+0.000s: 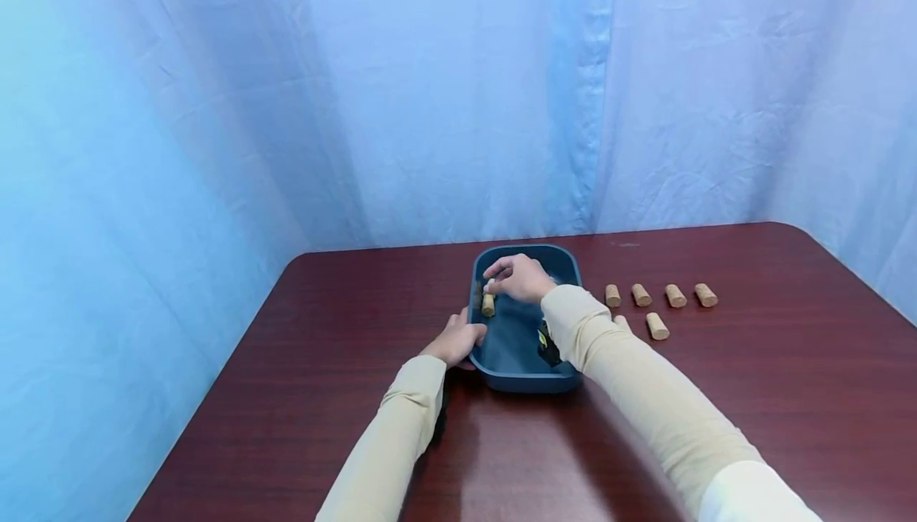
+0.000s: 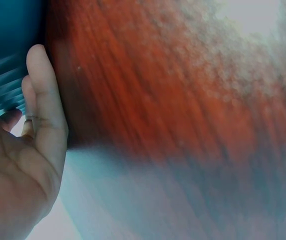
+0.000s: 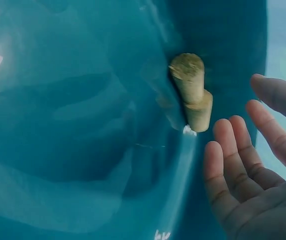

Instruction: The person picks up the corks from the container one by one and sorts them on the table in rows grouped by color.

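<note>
A dark blue plastic tub [image 1: 526, 384] stands on the table. My left hand [image 1: 456, 340] holds its left wall near the front, thumb over the rim and fingers outside. In the left wrist view those fingers [image 2: 45, 95] lie beside the tub's ribbed side. Inside the tub, along the left wall, are two tapered cork stoppers; the nearer cork [image 1: 488, 305] is partly overlapped by the other. Just over them is my right hand [image 1: 521, 278], its fingers spread and holding nothing. The right wrist view shows one cork [image 3: 189, 77] overlapping the second cork [image 3: 200, 114], beside the fingertips.
Several more corks stand on the table right of the tub, a back row [image 1: 675, 295] and a front cork [image 1: 657, 326]; my right sleeve partly hides another cork [image 1: 622, 321]. A dark wrist device [image 1: 548, 344] shows under the right forearm. Pale curtains [image 1: 444, 92] hang behind the table [image 1: 344, 331].
</note>
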Available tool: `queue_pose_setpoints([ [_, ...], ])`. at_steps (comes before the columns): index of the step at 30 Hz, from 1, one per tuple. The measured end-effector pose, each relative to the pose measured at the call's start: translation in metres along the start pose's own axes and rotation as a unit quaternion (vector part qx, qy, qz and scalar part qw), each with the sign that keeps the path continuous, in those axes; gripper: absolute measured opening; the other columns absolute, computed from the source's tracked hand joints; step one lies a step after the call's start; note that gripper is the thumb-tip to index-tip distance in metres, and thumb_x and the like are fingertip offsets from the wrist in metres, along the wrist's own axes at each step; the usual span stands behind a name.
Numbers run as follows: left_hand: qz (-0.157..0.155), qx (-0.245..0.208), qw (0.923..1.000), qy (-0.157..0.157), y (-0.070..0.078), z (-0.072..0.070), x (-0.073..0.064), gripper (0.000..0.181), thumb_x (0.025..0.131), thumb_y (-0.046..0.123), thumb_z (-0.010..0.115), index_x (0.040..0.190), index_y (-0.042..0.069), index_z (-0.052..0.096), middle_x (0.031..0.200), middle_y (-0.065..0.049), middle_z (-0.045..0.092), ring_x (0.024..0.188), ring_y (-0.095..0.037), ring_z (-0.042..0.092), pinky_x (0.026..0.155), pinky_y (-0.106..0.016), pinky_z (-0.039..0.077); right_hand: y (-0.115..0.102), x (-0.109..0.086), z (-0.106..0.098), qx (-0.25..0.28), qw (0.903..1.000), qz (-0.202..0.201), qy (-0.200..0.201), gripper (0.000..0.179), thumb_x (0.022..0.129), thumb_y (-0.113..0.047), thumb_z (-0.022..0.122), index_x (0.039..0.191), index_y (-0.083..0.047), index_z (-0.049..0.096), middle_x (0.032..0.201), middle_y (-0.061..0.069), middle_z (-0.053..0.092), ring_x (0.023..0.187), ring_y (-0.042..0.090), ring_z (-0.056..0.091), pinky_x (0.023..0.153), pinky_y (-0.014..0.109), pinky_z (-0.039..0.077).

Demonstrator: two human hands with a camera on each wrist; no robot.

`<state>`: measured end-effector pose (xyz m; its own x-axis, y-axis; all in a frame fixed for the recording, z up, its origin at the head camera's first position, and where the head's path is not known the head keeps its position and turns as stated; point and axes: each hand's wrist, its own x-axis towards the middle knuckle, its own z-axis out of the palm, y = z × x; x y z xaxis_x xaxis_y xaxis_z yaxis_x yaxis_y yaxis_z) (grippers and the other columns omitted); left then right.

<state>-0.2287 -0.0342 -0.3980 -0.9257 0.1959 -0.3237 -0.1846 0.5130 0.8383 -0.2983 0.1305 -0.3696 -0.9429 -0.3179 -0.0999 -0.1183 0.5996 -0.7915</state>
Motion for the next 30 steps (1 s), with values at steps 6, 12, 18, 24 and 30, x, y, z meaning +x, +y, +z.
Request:
queue_pose_setpoints([
  [6, 0.006, -0.008, 0.9999, 0.003, -0.001, 0.002, 0.002, 0.063, 0.080, 0.013, 0.044, 0.142, 0.002, 0.033, 0.126, -0.018, 0.032, 0.091, -0.031, 0.048, 0.061, -0.034, 0.051, 0.003, -0.001, 0.007, -0.018, 0.9998, -0.003, -0.006, 0.026, 0.098, -0.017, 0.067, 0.120, -0.004, 0.071, 0.122, 0.020, 0.067, 0.113, 0.037, 0.062, 0.097, 0.052, 0.049],
  [12, 0.004, -0.009, 0.9999, 0.004, -0.003, 0.001, 0.002, 0.064, 0.080, 0.012, 0.044, 0.143, 0.003, 0.033, 0.126, -0.018, 0.032, 0.091, -0.030, 0.049, 0.062, -0.034, 0.052, 0.008, -0.002, 0.012, -0.047, 0.9986, 0.000, -0.023, 0.021, 0.097, -0.018, 0.068, 0.114, -0.006, 0.073, 0.122, 0.016, 0.067, 0.112, 0.033, 0.061, 0.095, 0.049, 0.050],
  [18, 0.000, -0.007, 1.0000, 0.001, -0.002, 0.001, 0.003, 0.068, 0.080, 0.013, 0.044, 0.146, 0.004, 0.033, 0.129, -0.018, 0.032, 0.095, -0.030, 0.050, 0.066, -0.037, 0.055, 0.013, -0.001, 0.011, -0.056, 0.9977, -0.011, -0.037, 0.019, 0.094, -0.016, 0.072, 0.111, -0.006, 0.072, 0.118, 0.014, 0.065, 0.104, 0.031, 0.060, 0.090, 0.047, 0.050],
  [24, 0.000, -0.003, 1.0000, -0.005, -0.002, 0.000, 0.004, 0.066, 0.081, 0.014, 0.044, 0.146, 0.004, 0.032, 0.130, -0.018, 0.031, 0.097, -0.031, 0.049, 0.068, -0.039, 0.056, 0.015, 0.000, 0.011, -0.063, 0.9969, -0.024, -0.039, 0.034, 0.090, -0.013, 0.076, 0.121, -0.004, 0.069, 0.115, 0.018, 0.065, 0.103, 0.032, 0.060, 0.088, 0.046, 0.052],
  [30, -0.004, -0.002, 1.0000, -0.005, -0.005, 0.001, 0.006, 0.065, 0.082, 0.014, 0.044, 0.145, 0.005, 0.033, 0.127, -0.017, 0.032, 0.093, -0.030, 0.049, 0.064, -0.036, 0.054, 0.012, 0.002, 0.015, -0.085, 0.9945, -0.030, -0.054, 0.037, 0.089, -0.014, 0.076, 0.124, -0.002, 0.069, 0.111, 0.017, 0.067, 0.099, 0.029, 0.062, 0.084, 0.041, 0.054],
])
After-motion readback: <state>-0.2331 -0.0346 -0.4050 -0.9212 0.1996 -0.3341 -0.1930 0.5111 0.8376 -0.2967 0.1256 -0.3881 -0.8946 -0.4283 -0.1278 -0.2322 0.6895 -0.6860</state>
